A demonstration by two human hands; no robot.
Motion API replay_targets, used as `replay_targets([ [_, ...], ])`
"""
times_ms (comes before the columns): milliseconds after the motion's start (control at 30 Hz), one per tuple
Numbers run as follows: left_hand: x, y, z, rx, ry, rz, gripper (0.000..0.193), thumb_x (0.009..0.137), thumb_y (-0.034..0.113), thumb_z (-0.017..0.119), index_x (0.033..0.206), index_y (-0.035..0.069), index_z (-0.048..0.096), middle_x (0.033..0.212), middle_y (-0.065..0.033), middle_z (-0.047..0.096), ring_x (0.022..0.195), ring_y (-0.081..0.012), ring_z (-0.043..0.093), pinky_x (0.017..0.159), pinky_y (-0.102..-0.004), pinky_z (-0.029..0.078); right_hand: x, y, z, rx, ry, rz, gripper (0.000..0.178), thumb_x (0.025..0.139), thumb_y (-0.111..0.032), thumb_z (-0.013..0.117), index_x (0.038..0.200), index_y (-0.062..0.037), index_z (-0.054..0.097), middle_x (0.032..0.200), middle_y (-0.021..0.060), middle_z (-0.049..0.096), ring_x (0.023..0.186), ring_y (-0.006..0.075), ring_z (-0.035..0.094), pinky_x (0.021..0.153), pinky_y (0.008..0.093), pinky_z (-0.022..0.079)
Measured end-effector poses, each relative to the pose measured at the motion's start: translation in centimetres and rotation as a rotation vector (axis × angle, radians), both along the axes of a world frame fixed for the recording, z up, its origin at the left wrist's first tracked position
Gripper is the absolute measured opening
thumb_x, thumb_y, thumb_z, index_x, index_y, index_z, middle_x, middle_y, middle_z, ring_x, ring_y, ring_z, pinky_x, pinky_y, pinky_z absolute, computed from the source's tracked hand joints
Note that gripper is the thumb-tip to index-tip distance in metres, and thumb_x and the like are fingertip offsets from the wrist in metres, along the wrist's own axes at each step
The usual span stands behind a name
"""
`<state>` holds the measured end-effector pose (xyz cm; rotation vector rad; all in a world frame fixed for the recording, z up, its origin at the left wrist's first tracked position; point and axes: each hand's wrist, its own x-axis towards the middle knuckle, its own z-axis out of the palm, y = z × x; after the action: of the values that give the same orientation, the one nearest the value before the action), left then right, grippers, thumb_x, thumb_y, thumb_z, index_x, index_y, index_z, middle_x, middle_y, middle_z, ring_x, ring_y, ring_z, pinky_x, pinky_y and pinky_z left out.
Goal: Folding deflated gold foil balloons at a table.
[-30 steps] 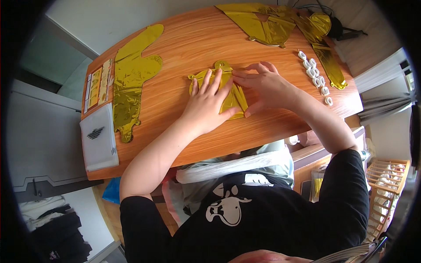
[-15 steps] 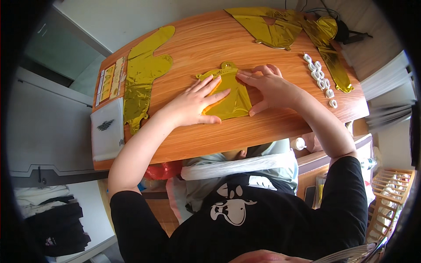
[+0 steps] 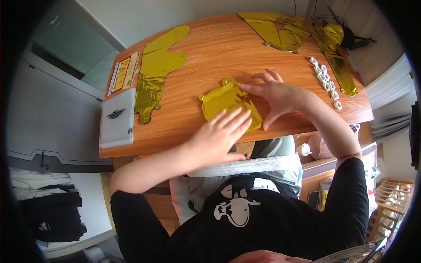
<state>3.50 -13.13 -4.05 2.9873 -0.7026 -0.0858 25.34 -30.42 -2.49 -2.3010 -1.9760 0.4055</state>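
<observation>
Foil (image 3: 220,101), glossy yellow-gold, lies flat on our wood-grain counter (image 3: 210,48), near its front edge and slightly turned. We see a roughly four-sided shape with a round tab (image 3: 228,82) at the far edge, a smaller one at the left corner, and dark, wrinkled reflections toward the right. Our left hand (image 3: 215,139) stretches its fingers, unclenched, over the near part; whether they press, we cannot tell. Our right hand (image 3: 284,97) arches at the right side, thumb and forefinger spread apart by the foil's edge, clasping nothing that we can see.
</observation>
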Motion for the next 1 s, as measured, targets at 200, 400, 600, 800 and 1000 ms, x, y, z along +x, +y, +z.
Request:
replay_targets([
  [200,-4.2,-0.4,-2.0,0.034,-0.506,-0.063,0.042,0.091,0.014,0.069,0.132,0.004,0.068,0.132,-0.0113,0.065,0.118,-0.0264,0.067,0.093,-0.0330,0.060,-3.2,-2.3,-0.2,0.001,-0.004,0.135,0.130,0.057,-0.075,0.085,0.162,-0.0164,0.035,0.166,0.0111,0.034,0.155,0.0330,0.026,0.126,0.0637,0.006],
  [400,-4.1,2.0,2.9,-0.086,-0.592,0.052,0.038,0.084,0.010,0.072,0.121,0.009,0.076,0.094,-0.0005,0.057,0.093,-0.0159,0.062,0.077,-0.0280,0.058,-3.9,-3.1,-1.0,0.278,-0.100,0.171,0.100,0.073,-0.074,0.076,0.146,-0.0109,0.052,0.144,0.0126,0.057,0.140,0.0323,0.046,0.121,0.0616,0.022],
  [600,-1.3,4.0,7.1,-0.561,-0.485,0.237,0.036,0.081,0.009,0.084,0.116,0.008,0.077,0.090,-0.0064,0.074,0.073,-0.0172,0.066,0.064,-0.0299,0.056,-3.6,-2.4,-1.2,0.453,0.134,0.113,0.041,0.094,-0.039,0.074,0.117,-0.0058,0.069,0.118,0.0114,0.069,0.115,0.0289,0.061,0.105,0.0482,0.041],
  [800,2.4,8.7,7.1,-1.124,0.044,0.569,0.047,0.087,0.004,0.082,0.132,0.001,0.067,0.097,-0.0085,0.077,0.081,-0.0072,0.068,0.078,-0.0238,0.055,-2.9,-1.8,-1.3,0.122,0.918,-0.345,0.022,0.104,-0.020,0.066,0.112,0.0008,0.069,0.092,0.0036,0.068,0.086,0.0100,0.060,0.080,0.0282,0.049],
  [1000,5.7,9.2,4.0,-0.670,0.083,0.653,0.056,0.083,0.015,0.088,0.134,0.007,0.067,0.112,-0.0129,0.074,0.090,-0.0162,0.074,0.080,-0.0308,0.058,-2.7,-1.6,-0.6,0.168,1.053,-0.440,0.022,0.105,-0.019,0.064,0.113,0.0011,0.068,0.089,0.0042,0.071,0.077,0.0130,0.065,0.069,0.0314,0.053],
])
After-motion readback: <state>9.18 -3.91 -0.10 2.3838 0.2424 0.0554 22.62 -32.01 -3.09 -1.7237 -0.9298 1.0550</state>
